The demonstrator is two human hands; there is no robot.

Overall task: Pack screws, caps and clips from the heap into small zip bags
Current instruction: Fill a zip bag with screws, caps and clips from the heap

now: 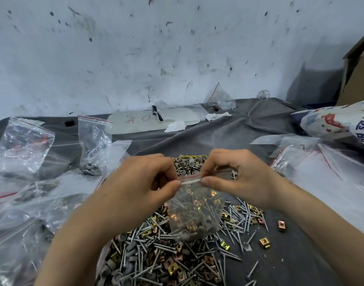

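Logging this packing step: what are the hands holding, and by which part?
A filled zip bag, pinched at its top seal strip: left hand on the left end, right hand on the right end.

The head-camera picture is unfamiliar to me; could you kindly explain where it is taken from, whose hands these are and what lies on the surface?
There is no machine here: a person wears a camera on the head, so you look forward and down at their bare hands. The left hand and right hand each pinch the top strip of a small zip bag holding screws, caps and clips. Beneath it, on a grey cloth, lies the heap of the same parts. More clear bags lie to the left, a printed sack to the right.
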